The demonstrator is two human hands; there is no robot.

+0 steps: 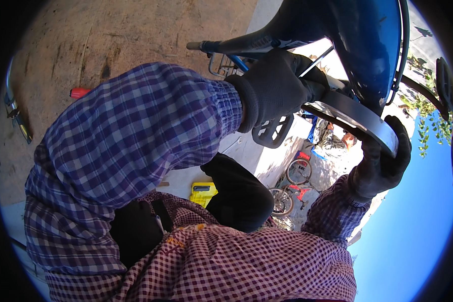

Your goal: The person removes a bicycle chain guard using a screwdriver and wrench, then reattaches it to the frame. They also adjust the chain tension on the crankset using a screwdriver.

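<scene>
A blue bicycle frame (377, 50) fills the upper right, with a curved silver chain guard (360, 117) against it. My left hand (274, 88), in a dark knit glove, is closed around the guard's near-left end; its fingertips are partly hidden behind the guard and a thin metal rod. At the opposite end, my gloved right hand (385, 161) grips the guard with its fingers curled over the rim. A black pedal (274, 132) hangs just below my left hand.
A red-handled tool (79, 92) and a blue and metallic part (16, 110) lie on the brown ground at left. Near my knee is a yellow case (202, 193). Other bicycles (298, 171) stand farther off, and leafy branches (433, 128) show at right.
</scene>
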